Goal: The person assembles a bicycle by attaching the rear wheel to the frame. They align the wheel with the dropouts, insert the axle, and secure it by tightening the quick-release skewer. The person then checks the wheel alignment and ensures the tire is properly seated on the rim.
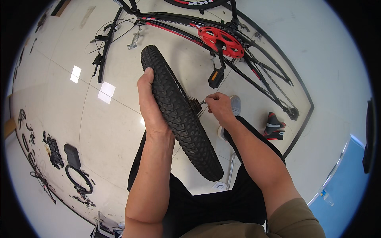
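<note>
A bicycle wheel [180, 113] with a black knobbly tyre stands tilted in front of me, its tread facing me. My left hand [151, 105] grips the tyre from its left side, the thumb lying on the tread. On the wheel's right side a dark sprocket cassette [195, 105] sticks out. The fingertips of my right hand [220, 107] are pinched on the thin metal axle end [203, 102] that projects from the cassette. Most of the spokes and rim are hidden behind the tyre.
Beyond the wheel lies a black-and-red bike frame [174, 36] with a red chainring [220, 41], pedal [216, 77] and hanging chain. Handlebars [105, 49] rest to its left. A saddle [72, 155] and several loose parts lie at left. A blue panel [342, 178] stands at right.
</note>
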A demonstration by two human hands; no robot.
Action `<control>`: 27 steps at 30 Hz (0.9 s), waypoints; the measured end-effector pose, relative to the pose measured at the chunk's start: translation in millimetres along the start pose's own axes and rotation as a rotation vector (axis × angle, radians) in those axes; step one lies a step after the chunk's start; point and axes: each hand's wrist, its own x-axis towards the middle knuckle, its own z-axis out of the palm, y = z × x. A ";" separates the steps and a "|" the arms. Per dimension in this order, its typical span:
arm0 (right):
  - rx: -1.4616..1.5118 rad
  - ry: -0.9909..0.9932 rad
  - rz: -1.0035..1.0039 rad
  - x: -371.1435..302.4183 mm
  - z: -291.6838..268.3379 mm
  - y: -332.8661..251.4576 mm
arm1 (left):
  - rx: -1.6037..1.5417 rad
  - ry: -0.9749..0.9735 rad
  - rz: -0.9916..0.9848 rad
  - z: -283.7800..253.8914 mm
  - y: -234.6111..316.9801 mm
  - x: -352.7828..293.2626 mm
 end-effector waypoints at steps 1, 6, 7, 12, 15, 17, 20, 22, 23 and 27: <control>0.011 -0.007 0.032 -2.8 0.1 -5.1 | -0.003 0.003 0.005 -0.2 -0.3 0.2; 0.003 0.003 0.024 -1.8 -1.2 -4.6 | 0.011 -0.004 0.000 0.0 -1.0 0.0; -0.002 0.010 0.023 -1.0 -1.3 -3.8 | 0.014 -0.005 0.006 0.2 -1.4 0.1; -0.018 -0.007 0.035 -2.0 -1.5 -5.5 | 0.012 0.001 -0.010 1.5 -0.1 -2.4; -0.047 -0.018 -0.021 0.7 -1.9 -0.4 | 0.000 -0.004 -0.004 2.2 0.3 -3.3; -0.054 -0.013 -0.054 4.5 -3.4 7.6 | -0.007 -0.007 -0.004 4.2 1.0 -4.4; -0.048 -0.017 -0.042 7.4 -3.4 11.3 | -0.014 -0.016 0.000 4.0 1.3 -3.2; -0.060 -0.039 -0.006 6.5 -3.0 6.2 | -0.019 -0.032 0.002 0.6 0.0 -1.4; -0.053 -0.040 0.007 5.1 -2.7 4.2 | -0.023 -0.032 0.008 -0.3 -0.7 -0.7; -0.075 -0.035 0.000 3.4 -2.9 0.3 | -0.029 -0.032 0.020 -0.8 -2.5 1.0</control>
